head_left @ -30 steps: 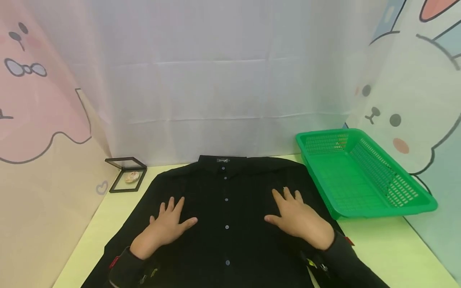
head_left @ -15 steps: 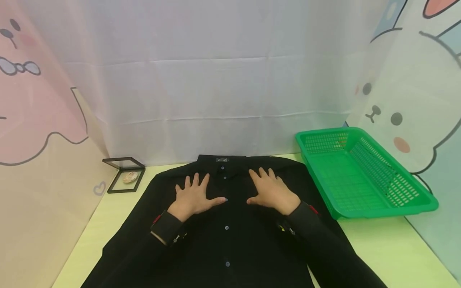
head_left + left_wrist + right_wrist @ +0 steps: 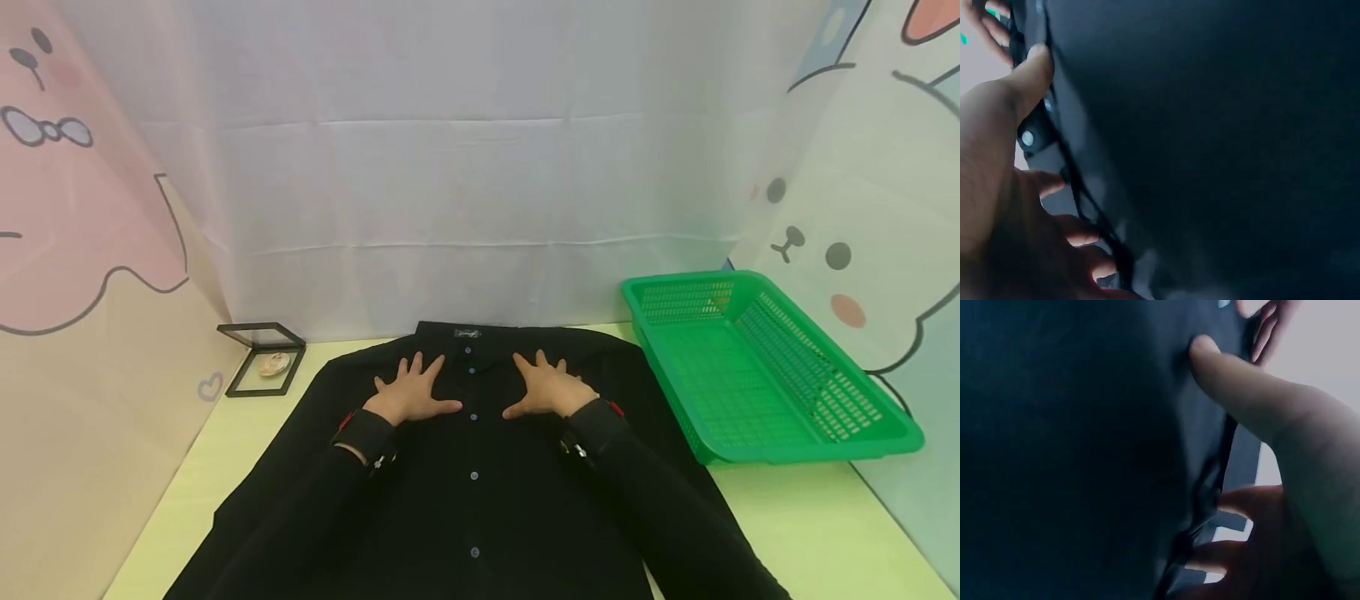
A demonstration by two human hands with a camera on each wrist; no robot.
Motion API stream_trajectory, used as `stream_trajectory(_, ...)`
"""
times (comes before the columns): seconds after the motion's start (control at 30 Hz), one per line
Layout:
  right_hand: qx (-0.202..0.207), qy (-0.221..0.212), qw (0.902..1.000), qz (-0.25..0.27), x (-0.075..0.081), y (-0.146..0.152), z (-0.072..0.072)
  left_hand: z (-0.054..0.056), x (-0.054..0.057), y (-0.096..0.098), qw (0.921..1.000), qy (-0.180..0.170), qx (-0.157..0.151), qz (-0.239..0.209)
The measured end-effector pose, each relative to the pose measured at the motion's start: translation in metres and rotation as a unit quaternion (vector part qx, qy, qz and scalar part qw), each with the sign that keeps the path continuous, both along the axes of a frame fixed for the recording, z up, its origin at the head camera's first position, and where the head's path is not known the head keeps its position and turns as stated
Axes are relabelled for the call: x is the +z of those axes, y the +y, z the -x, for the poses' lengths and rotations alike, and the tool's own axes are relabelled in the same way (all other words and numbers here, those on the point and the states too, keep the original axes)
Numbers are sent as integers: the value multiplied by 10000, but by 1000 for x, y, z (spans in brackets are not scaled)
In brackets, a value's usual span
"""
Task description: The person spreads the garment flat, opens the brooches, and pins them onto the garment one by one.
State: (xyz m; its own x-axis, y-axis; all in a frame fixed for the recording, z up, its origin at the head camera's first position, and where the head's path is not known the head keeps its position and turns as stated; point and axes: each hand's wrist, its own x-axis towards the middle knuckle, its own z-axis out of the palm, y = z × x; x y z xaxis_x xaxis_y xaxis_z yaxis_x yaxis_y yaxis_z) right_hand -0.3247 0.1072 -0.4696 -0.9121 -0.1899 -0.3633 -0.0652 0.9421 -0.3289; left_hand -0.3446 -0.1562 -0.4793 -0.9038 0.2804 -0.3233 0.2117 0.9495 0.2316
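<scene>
A black button-up shirt (image 3: 474, 508) lies spread front side up, its collar (image 3: 442, 332) at the far end and a row of pale buttons down the middle. On its upper left chest rests my left hand (image 3: 411, 393), fingers spread and thumb toward the buttons. My right hand (image 3: 549, 388) mirrors it on the other side of the button row, also with spread fingers. Both wrist views show fingertips at the shirt's dark fabric, with a slight ridge of cloth under them. Neither hand holds anything.
A green plastic basket (image 3: 750, 458) stands at the right, close beside the shirt's shoulder. At the back left sits an open black-framed case (image 3: 238, 392) with a small round pale item (image 3: 274, 364). White curtain (image 3: 450, 192) hangs behind the pale yellow table (image 3: 795, 517).
Both hands have slid up the shirt toward the collar and inward toward the button row. Most of this happened in the first half second; the shirt stays flat in place.
</scene>
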Motion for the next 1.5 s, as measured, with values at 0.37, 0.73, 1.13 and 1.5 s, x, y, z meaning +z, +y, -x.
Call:
stream_trajectory(0.37, 60, -550, 9978, -357, -5, 4, 28, 11, -7, 3, 9970, -625, 460, 12)
stream_trajectory(0.73, 29, -222, 9995, -204, -9, 7, 25, 20, -2, 8, 9961, -738, 470, 110)
stream_trajectory(1.13, 850, 106, 9962, -127, 0, -9, -63, -57, 7, 8, 9973, -255, -615, 323)
stream_trajectory(1.5, 808, -562, 9949, 234, 2, 17, -165, -170, 9, -17, 9946, -689, -745, -232)
